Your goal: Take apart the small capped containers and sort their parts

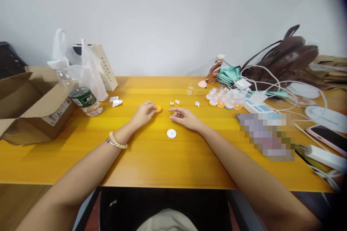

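Near the frame's centre, the left hand pinches a small orange piece between its fingertips. Just right of it, the right hand rests loosely curled and empty above a white disc.

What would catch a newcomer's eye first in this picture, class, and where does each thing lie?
Two bare arms reach over the yellow table: the left hand pinches a small orange piece at mid-table, and the right hand rests loosely open beside it. A white disc lies just in front of the hands. At far left stand an open box and a bottle; at right, a brown bag above tangled white cables.
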The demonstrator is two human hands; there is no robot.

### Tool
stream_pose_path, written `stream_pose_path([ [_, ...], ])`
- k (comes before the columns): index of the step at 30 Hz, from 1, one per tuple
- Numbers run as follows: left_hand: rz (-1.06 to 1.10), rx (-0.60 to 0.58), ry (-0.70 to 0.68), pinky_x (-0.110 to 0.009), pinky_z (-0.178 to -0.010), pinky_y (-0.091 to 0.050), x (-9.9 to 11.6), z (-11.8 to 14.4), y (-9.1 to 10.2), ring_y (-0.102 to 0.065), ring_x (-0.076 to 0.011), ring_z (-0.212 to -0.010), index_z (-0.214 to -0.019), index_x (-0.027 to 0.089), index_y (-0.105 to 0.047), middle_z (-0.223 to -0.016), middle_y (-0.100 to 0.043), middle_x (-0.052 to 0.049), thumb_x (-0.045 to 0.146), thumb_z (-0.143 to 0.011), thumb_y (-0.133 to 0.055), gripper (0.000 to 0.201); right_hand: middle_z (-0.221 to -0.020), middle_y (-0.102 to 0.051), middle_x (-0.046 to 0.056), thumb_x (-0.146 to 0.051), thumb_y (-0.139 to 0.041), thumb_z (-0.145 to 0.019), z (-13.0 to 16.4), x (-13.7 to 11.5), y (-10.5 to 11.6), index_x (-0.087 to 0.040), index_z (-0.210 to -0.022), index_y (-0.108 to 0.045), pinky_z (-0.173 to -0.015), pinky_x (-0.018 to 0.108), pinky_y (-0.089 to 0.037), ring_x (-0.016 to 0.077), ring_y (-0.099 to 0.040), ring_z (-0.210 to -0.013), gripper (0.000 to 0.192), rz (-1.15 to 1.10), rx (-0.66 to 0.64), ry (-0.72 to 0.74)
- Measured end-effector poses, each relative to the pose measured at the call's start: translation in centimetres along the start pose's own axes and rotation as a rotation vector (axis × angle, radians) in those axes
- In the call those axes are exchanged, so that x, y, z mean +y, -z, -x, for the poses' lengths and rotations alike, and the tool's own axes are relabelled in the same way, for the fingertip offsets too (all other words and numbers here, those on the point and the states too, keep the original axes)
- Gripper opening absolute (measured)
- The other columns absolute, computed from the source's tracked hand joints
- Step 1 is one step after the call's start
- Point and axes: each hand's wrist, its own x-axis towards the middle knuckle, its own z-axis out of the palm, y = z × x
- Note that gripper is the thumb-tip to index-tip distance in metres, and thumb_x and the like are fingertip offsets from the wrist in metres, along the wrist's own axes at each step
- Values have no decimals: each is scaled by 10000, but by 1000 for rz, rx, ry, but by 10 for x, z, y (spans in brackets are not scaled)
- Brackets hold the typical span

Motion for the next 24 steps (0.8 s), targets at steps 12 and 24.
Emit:
stream_pose_path([
  [12,-95,116,130,-355,-906,-447,-51,-40,-8,-572,-205,-949,-930,168,-638,-1017,-596,-79,160,-767,-534,193,-673,-558,-24,-362,-618,-727,0,2,-2,-164,-959,-628,-579,241,-421,102,-496,-592,305,10,33,-16],
  [24,-80,-292,-191,-361,-1114,-233,8,-53,-47,-283,-197,-1343,-1318,174,-409,-1428,-368,-79,276,-894,-417,437,-646,-578,-13,-303,-488,-758,-8,6,15,-188,-878,-597,-650,266,-440,118,-541,-617,198,-164,440,20],
])
